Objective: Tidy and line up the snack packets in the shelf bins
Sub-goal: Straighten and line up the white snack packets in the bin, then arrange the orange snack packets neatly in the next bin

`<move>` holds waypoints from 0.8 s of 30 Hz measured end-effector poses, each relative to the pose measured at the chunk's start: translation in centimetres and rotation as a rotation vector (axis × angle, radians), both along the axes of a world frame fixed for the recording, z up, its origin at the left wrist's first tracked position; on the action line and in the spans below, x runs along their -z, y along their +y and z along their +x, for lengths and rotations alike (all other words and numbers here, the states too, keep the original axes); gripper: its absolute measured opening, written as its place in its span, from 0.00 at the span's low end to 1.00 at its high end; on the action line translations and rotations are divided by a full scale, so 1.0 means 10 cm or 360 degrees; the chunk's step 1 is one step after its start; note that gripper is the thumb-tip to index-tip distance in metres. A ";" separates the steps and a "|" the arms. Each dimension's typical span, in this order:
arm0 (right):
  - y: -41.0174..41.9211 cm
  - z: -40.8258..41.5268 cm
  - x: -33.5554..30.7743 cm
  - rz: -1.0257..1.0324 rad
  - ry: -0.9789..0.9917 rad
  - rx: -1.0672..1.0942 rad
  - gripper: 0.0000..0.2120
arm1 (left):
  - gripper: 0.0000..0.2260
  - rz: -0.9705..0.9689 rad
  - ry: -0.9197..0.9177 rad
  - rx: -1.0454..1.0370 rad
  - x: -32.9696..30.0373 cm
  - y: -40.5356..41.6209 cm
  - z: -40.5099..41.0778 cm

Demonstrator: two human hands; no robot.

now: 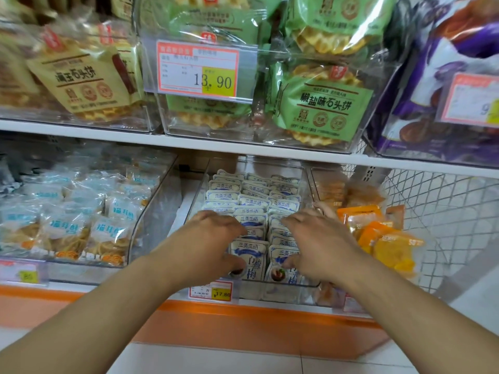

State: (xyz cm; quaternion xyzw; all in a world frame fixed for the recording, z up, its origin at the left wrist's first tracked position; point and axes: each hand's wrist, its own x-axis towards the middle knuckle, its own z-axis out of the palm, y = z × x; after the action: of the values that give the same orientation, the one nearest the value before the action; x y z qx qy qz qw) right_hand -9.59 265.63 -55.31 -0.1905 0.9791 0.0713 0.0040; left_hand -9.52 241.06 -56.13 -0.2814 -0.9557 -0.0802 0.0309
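With the white packets [253, 201] in the middle bin [306, 282] already in 3 neat rows, left hand [213, 238] and right hand [321, 244] rest on the front packets, fingers loosely bent, grip state uncertain; the orange packets [383, 238] right of that bin remain jumbled.

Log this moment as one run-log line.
left hand: on white packets | right hand: on same packets | clear bin: rows mostly lined up

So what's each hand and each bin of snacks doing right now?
left hand: fingers on the white-blue packets
right hand: fingers on the same packets
white-blue packets: upright, in neat rows
clear bin: nearly full
orange packets: jumbled
green packets: stacked
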 end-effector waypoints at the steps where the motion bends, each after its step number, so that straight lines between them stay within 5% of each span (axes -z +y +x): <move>1: 0.00 -0.01 0.00 -0.0011 -0.0002 0.0012 0.40 | 0.28 0.0006 -0.0031 -0.0013 0.03 0.02 0.01; 15: 0.18 0.16 -0.17 -0.0416 -0.0116 -0.0065 0.39 | 0.24 0.0266 -0.0122 0.0009 -0.10 0.27 0.14; 24: 1.13 0.78 -0.54 -0.0930 0.0295 0.0385 0.28 | 0.23 0.0495 -0.0150 0.0108 -0.38 1.02 0.56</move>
State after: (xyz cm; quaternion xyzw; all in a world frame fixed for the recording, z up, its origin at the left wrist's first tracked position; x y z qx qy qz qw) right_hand -1.76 276.98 -49.94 -0.0587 0.9698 -0.1966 -0.1316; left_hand -3.88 251.25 -52.37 -0.3013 -0.9221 -0.2413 0.0265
